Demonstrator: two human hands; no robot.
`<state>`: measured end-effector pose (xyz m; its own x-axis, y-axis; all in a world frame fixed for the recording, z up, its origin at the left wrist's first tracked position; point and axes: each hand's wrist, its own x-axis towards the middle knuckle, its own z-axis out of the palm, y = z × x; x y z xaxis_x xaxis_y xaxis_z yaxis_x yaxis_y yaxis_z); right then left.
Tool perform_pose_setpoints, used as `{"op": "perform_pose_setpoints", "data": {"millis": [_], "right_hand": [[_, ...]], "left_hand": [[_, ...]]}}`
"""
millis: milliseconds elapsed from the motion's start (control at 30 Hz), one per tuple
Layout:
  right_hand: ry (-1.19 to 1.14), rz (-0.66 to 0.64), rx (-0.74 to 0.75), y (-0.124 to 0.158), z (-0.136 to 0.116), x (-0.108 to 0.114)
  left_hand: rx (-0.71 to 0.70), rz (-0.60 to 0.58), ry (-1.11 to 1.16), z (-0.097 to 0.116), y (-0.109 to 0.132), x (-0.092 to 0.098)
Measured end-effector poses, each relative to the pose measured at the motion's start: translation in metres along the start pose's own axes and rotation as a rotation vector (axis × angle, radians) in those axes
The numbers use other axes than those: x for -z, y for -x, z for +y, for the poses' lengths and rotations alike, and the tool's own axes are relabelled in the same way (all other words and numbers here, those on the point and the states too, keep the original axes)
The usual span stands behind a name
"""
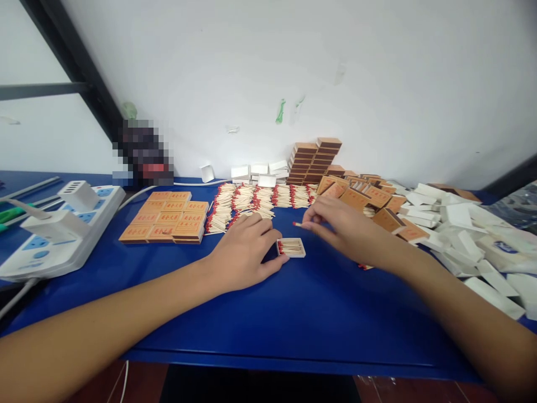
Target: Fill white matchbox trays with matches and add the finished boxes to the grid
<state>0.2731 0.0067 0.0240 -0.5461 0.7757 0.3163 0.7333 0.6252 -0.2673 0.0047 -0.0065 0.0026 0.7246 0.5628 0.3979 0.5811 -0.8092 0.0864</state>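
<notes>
A small open white matchbox tray [291, 247] with several matches in it lies on the blue table [293, 319]. My left hand [243, 252] rests on the table just left of the tray, fingers curled, thumb against the tray's near left corner. My right hand [342, 226] hovers above and to the right of the tray, pinching a red-tipped match [297, 224] between its fingertips, the red tip pointing left. Behind both hands, loose matches [255, 201] lie in bundled rows.
A flat grid of finished brown matchboxes [165, 223] lies at the left, beside a white power strip [54, 229]. Brown box sleeves [314, 159] are stacked against the wall and scattered to the right. Many white inner trays [465, 235] are heaped at far right.
</notes>
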Motion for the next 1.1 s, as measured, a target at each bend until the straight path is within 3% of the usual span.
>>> {"op": "perform_pose_setpoints", "data": {"millis": [133, 333, 567, 733, 1100], "right_hand": [[-0.068, -0.071, 0.041, 0.005, -0.029, -0.006], [-0.052, -0.065, 0.031, 0.005, -0.033, -0.014], [0.150, 0.080, 0.006, -0.001, 0.002, -0.016], [0.313, 0.087, -0.048, -0.009, 0.034, -0.023], [0.217, 0.093, -0.040, -0.012, 0.039, -0.025]], "left_hand": [[-0.006, 0.003, -0.003, -0.001, 0.000, -0.001], [-0.003, 0.005, -0.002, -0.001, 0.000, 0.000], [-0.011, 0.024, 0.003, -0.001, 0.001, -0.001], [-0.022, 0.042, 0.003, -0.002, 0.001, -0.003], [-0.012, 0.022, -0.002, -0.002, 0.001, -0.002]]}}
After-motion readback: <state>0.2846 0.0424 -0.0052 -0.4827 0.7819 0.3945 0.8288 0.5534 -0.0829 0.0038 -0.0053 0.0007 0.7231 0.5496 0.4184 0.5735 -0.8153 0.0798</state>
